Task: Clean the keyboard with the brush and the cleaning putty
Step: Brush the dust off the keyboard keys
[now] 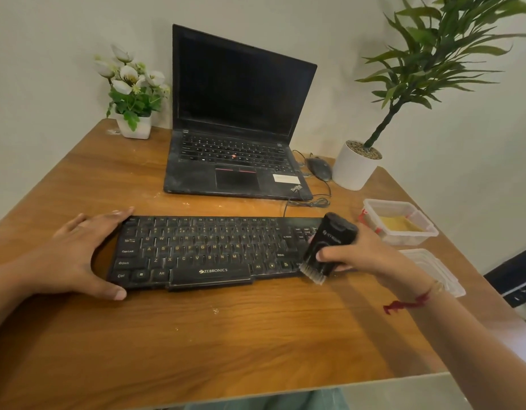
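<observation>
A dusty black keyboard (208, 253) lies across the middle of the frame on a wooden table (226, 344), its cable running toward the upper right. At the left, the person's left hand (78, 250) is spread wide and lies flat against the keyboard's left end, with the fingertips at the far corner and the thumb at the near edge. At the right, the right hand (365, 253) has its fingers and thumb wrapped round a black brush (329, 241), tilted with the bristles down on the keyboard's lower right edge. Further right, an open clear tub (427, 232) holds a yellow mass, apparently the cleaning putty (400, 224). The tub's lid (436, 270) rests just below it. In the upper part of the frame stand an open laptop (238, 119) with a dark screen, a mouse (319, 168), a potted flower (131, 93) and a leafy plant (356, 170).
</observation>
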A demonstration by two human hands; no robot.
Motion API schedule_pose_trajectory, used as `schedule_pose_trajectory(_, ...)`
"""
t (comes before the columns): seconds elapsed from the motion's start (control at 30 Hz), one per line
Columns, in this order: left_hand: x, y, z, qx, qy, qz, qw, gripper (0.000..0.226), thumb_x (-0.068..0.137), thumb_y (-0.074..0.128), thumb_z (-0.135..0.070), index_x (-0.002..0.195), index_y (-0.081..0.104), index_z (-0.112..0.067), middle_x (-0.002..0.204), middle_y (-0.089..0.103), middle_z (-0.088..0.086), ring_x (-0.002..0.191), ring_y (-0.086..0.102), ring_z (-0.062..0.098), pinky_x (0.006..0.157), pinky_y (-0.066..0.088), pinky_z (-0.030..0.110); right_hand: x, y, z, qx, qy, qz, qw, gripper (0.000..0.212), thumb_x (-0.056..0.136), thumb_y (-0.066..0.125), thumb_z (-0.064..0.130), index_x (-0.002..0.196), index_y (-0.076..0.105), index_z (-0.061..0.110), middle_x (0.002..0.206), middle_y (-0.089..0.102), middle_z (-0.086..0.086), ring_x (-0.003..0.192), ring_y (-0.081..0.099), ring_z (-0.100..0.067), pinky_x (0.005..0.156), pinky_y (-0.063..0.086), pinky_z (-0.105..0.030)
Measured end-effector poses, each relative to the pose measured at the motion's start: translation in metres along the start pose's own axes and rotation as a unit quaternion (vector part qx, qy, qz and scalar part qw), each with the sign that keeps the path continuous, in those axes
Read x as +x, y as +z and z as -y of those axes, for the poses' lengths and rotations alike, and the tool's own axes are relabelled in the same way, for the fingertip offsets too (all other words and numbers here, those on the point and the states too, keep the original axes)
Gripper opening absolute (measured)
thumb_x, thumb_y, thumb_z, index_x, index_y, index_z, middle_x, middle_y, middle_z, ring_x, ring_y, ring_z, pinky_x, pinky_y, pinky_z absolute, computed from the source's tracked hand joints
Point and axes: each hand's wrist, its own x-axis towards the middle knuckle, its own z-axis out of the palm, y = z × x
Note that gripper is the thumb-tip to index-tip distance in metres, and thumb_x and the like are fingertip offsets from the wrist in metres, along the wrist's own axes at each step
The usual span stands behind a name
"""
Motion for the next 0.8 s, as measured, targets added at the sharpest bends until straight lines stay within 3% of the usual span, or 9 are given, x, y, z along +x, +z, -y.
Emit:
schedule_pose_trajectory(0.13, -0.002, -0.002, -0.003, -0.011, 0.007, 0.006, 1.0, 0.133, 0.03, 0.056, -0.096, 0.141, 0.0, -0.052, 0.144, 0.008, -0.025, 0.136, 0.008, 0.0, 0.112, -0.01, 0.025, 0.025, -0.011, 0.011, -0.008, -0.063, -0.171, 0.983, 0.031, 0.071, 0.078, 0.021, 0.094, 0.058, 0.022, 0.094, 0.068, -0.002, 0.086, 0.065, -0.014, 0.074, 0.056, -0.031)
schedule_pose_trajectory(0.2, -0.002, -0.004, -0.004, -0.01, 0.004, 0.01, 1.0, 0.133, 0.03, 0.056, -0.096, 0.142, 0.0, -0.051, 0.145, 0.009, -0.022, 0.136, 0.008, 0.001, 0.113, -0.009, 0.026, 0.037, -0.008, 0.011, -0.028, -0.07, -0.211, 0.975, 0.028, 0.071, 0.078, 0.025, 0.089, 0.057, 0.023, 0.091, 0.068, -0.005, 0.081, 0.064, -0.015, 0.07, 0.055, -0.03)
schedule_pose_trajectory(0.33, 0.0, -0.002, -0.003, -0.007, 0.005, 0.009, 1.0, 0.135, 0.03, 0.055, -0.096, 0.144, 0.001, -0.048, 0.145, 0.011, -0.021, 0.136, 0.011, 0.004, 0.115, -0.007, 0.029, 0.031, 0.001, 0.005, -0.126, -0.049, -0.079, 0.988, 0.025, 0.072, 0.078, 0.021, 0.089, 0.06, 0.019, 0.087, 0.069, -0.004, 0.075, 0.066, -0.013, 0.058, 0.052, -0.021)
schedule_pose_trajectory(0.4, 0.0, -0.001, -0.002, -0.009, 0.004, 0.008, 1.0, 0.134, 0.03, 0.055, -0.096, 0.144, 0.002, -0.049, 0.143, 0.015, -0.022, 0.134, 0.014, 0.002, 0.114, -0.006, 0.028, 0.025, -0.005, 0.009, -0.078, -0.041, 0.013, 0.996, 0.029, 0.072, 0.078, 0.012, 0.094, 0.059, 0.017, 0.091, 0.07, -0.005, 0.082, 0.07, -0.015, 0.064, 0.056, -0.023)
schedule_pose_trajectory(0.47, 0.001, 0.001, 0.0, -0.011, 0.007, 0.005, 1.0, 0.132, 0.03, 0.056, -0.095, 0.142, 0.0, -0.054, 0.143, 0.019, -0.022, 0.134, 0.017, 0.003, 0.114, -0.005, 0.029, 0.025, -0.011, 0.011, -0.058, -0.058, -0.007, 0.997, 0.028, 0.072, 0.077, 0.01, 0.092, 0.059, 0.018, 0.09, 0.07, -0.005, 0.083, 0.07, -0.017, 0.07, 0.058, -0.028)
schedule_pose_trajectory(0.53, 0.002, 0.002, 0.003, -0.005, 0.007, 0.002, 1.0, 0.131, 0.03, 0.058, -0.095, 0.141, -0.003, -0.057, 0.143, 0.021, -0.022, 0.139, 0.021, 0.012, 0.116, -0.002, 0.034, 0.032, -0.012, 0.011, -0.091, -0.076, -0.121, 0.986, 0.022, 0.072, 0.078, 0.019, 0.087, 0.061, 0.018, 0.084, 0.069, -0.005, 0.075, 0.067, -0.015, 0.066, 0.057, -0.029)
schedule_pose_trajectory(0.6, 0.002, 0.003, 0.005, -0.004, 0.005, 0.0, 1.0, 0.131, 0.03, 0.059, -0.094, 0.14, -0.003, -0.059, 0.143, 0.022, -0.022, 0.14, 0.023, 0.02, 0.117, 0.0, 0.04, 0.036, -0.008, 0.005, -0.115, -0.067, -0.17, 0.976, 0.027, 0.071, 0.077, 0.026, 0.09, 0.062, 0.015, 0.082, 0.069, -0.004, 0.073, 0.066, -0.016, 0.061, 0.055, -0.027)
schedule_pose_trajectory(0.73, 0.002, 0.004, 0.005, -0.003, 0.007, -0.003, 1.0, 0.13, 0.03, 0.057, -0.095, 0.139, -0.003, -0.06, 0.141, 0.024, -0.022, 0.139, 0.026, 0.018, 0.116, 0.001, 0.039, 0.026, -0.001, -0.003, -0.031, -0.056, -0.07, 0.995, 0.025, 0.073, 0.077, 0.013, 0.09, 0.06, 0.019, 0.089, 0.069, -0.003, 0.078, 0.068, -0.011, 0.057, 0.053, -0.019)
schedule_pose_trajectory(0.8, 0.003, 0.003, 0.005, -0.004, 0.009, -0.001, 1.0, 0.13, 0.03, 0.057, -0.095, 0.139, -0.003, -0.06, 0.142, 0.024, -0.022, 0.139, 0.025, 0.017, 0.116, -0.001, 0.038, 0.022, -0.006, -0.008, -0.005, -0.059, -0.06, 0.996, 0.028, 0.074, 0.077, 0.008, 0.09, 0.057, 0.02, 0.091, 0.069, -0.004, 0.078, 0.068, -0.009, 0.056, 0.053, -0.016)
